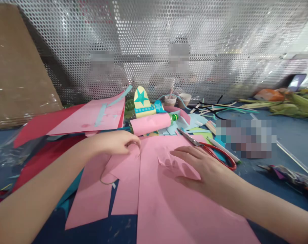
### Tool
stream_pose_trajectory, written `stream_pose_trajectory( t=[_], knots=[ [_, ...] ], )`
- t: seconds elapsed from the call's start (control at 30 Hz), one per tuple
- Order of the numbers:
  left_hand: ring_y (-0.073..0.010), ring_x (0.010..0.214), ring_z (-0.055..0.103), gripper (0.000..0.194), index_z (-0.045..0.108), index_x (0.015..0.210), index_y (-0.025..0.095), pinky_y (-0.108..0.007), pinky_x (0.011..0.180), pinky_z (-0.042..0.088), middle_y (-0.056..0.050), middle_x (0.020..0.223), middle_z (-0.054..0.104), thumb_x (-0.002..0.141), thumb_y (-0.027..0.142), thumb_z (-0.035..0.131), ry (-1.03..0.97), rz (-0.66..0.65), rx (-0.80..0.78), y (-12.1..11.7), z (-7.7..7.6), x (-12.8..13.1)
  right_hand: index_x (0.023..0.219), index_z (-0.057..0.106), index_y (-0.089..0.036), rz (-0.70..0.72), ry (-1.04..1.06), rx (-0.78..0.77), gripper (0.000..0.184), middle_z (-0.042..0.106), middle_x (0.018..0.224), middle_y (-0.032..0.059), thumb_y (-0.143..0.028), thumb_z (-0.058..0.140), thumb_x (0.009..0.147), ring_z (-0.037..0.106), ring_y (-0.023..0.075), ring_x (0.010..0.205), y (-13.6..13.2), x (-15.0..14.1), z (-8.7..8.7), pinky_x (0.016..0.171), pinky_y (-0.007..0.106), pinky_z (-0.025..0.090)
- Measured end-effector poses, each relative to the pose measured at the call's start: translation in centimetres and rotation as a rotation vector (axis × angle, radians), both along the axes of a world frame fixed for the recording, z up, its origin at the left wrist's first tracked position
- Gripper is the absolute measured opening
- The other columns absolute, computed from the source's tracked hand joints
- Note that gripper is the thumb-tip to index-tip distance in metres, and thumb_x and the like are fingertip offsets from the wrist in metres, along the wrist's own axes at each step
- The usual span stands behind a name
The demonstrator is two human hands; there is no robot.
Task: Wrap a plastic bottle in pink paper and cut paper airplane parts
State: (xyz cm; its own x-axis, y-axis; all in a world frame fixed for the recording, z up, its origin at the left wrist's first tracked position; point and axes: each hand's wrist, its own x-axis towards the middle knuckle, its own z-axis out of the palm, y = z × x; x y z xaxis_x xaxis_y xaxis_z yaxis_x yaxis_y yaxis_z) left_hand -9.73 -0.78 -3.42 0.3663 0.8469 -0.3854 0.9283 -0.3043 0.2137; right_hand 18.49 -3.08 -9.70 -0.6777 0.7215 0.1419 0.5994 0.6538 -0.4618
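Observation:
My left hand (pixel 114 142) pinches the upper edge of a pink paper piece (pixel 123 169) between thumb and fingertips. Flat on a large pink sheet (pixel 164 206), my right hand (pixel 203 169) lies with fingers spread, pressing it onto the blue table (pixel 291 135). A smaller cut pink scrap (pixel 169 159) lies just under those fingertips. Red-handled scissors (pixel 212 150) rest closed on the table, touching the far side of my right hand.
A bottle wrapped in pink paper (pixel 151 123) lies behind the sheets, with a yellow cone bearing a teal star (pixel 141 100). Red and pink sheets (pixel 75 120) are stacked left. Cups (pixel 176 100), sticks and green leaves (pixel 291 105) sit at back right. Two people sit behind a perforated screen (pixel 154 40).

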Motion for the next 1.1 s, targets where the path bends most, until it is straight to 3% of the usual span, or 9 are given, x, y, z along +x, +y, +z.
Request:
stream_pose_trajectory(
  t=[0.13, 0.23, 0.33, 0.47, 0.67, 0.77, 0.87, 0.97, 1.1],
  knots=[
    [-0.0220, 0.090, 0.066, 0.042, 0.070, 0.109, 0.023, -0.026, 0.070, 0.044, -0.004, 0.108, 0.072, 0.077, 0.007, 0.047, 0.046, 0.011, 0.034, -0.2, 0.0, -0.2, 0.136, 0.054, -0.019, 0.066, -0.097, -0.032, 0.054, 0.056, 0.137, 0.0154, -0.045, 0.061, 0.089, 0.056, 0.0375, 0.119, 0.8, -1.6, 0.3, 0.096, 0.059, 0.047],
    [-0.0222, 0.101, 0.064, 0.045, 0.067, 0.114, 0.024, -0.027, 0.077, 0.045, -0.004, 0.118, 0.070, 0.078, 0.006, 0.047, 0.032, 0.011, 0.029, -0.2, 0.1, -0.4, 0.123, 0.065, -0.020, 0.127, -0.072, -0.064, 0.038, 0.065, 0.122, 0.0135, -0.040, 0.061, 0.090, 0.061, 0.0337, 0.110, 2.0, -2.4, 0.5, 0.090, 0.049, 0.051],
    [-0.0244, 0.111, 0.061, 0.042, 0.064, 0.122, 0.023, -0.028, 0.085, 0.046, -0.007, 0.128, 0.066, 0.083, 0.017, 0.051, 0.022, 0.040, 0.046, -0.5, 0.3, -0.3, 0.104, 0.073, -0.024, 0.155, 0.027, -0.122, 0.020, 0.070, 0.103, 0.0075, -0.030, 0.060, 0.091, 0.067, 0.0264, 0.092, 3.0, -2.5, 0.5, 0.080, 0.038, 0.054],
    [-0.0277, 0.113, 0.061, 0.041, 0.064, 0.125, 0.022, -0.033, 0.089, 0.046, -0.009, 0.130, 0.064, 0.086, 0.026, 0.052, 0.024, 0.064, 0.127, -1.2, 0.4, 0.5, 0.091, 0.074, -0.026, 0.160, 0.154, -0.170, 0.018, 0.071, 0.091, 0.0024, -0.020, 0.058, 0.086, 0.067, 0.0207, 0.079, 3.1, -2.5, 0.0, 0.072, 0.033, 0.054],
    [-0.0252, 0.111, 0.063, 0.032, 0.069, 0.115, 0.023, -0.035, 0.092, 0.047, -0.006, 0.124, 0.068, 0.090, 0.025, 0.050, -0.073, -0.033, 0.216, -1.5, -0.1, 1.7, 0.080, 0.071, -0.024, 0.067, 0.231, -0.162, 0.020, 0.072, 0.085, 0.0050, -0.014, 0.054, 0.081, 0.068, 0.0203, 0.075, 3.1, -2.2, -0.3, 0.070, 0.032, 0.053],
    [-0.0232, 0.112, 0.062, 0.029, 0.069, 0.114, 0.020, -0.034, 0.098, 0.045, -0.006, 0.123, 0.068, 0.091, 0.025, 0.051, -0.189, -0.059, 0.318, -1.2, -0.9, 2.3, 0.081, 0.066, -0.024, -0.095, 0.334, -0.155, 0.013, 0.070, 0.079, 0.0029, -0.025, 0.053, 0.085, 0.067, 0.0182, 0.068, 4.9, -0.8, 0.3, 0.065, 0.031, 0.054],
    [-0.0231, 0.115, 0.061, 0.025, 0.069, 0.109, 0.016, -0.034, 0.101, 0.043, -0.007, 0.122, 0.068, 0.090, 0.022, 0.053, -0.304, -0.056, 0.390, -1.1, -2.4, 3.5, 0.087, 0.062, -0.023, -0.200, 0.394, -0.160, 0.016, 0.070, 0.077, 0.0019, -0.036, 0.052, 0.085, 0.069, 0.0184, 0.071, 7.1, 1.0, 0.4, 0.071, 0.031, 0.055],
    [-0.0247, 0.114, 0.061, 0.022, 0.069, 0.106, 0.014, -0.036, 0.100, 0.044, -0.009, 0.117, 0.069, 0.091, 0.020, 0.055, -0.395, -0.088, 0.444, -1.5, -4.0, 5.0, 0.081, 0.062, -0.022, -0.214, 0.360, -0.202, 0.015, 0.069, 0.071, 0.0016, -0.035, 0.054, 0.081, 0.068, 0.0188, 0.066, 8.2, 1.8, -0.3, 0.065, 0.030, 0.055],
    [-0.0250, 0.103, 0.061, 0.021, 0.070, 0.107, 0.013, -0.038, 0.093, 0.048, -0.011, 0.105, 0.068, 0.090, 0.017, 0.058, -0.434, -0.167, 0.461, -2.5, -5.7, 6.6, 0.078, 0.067, -0.022, -0.191, 0.280, -0.220, 0.012, 0.071, 0.069, 0.0008, -0.026, 0.056, 0.078, 0.067, 0.0186, 0.063, 7.6, 1.1, -1.3, 0.062, 0.029, 0.052]
  ],
)
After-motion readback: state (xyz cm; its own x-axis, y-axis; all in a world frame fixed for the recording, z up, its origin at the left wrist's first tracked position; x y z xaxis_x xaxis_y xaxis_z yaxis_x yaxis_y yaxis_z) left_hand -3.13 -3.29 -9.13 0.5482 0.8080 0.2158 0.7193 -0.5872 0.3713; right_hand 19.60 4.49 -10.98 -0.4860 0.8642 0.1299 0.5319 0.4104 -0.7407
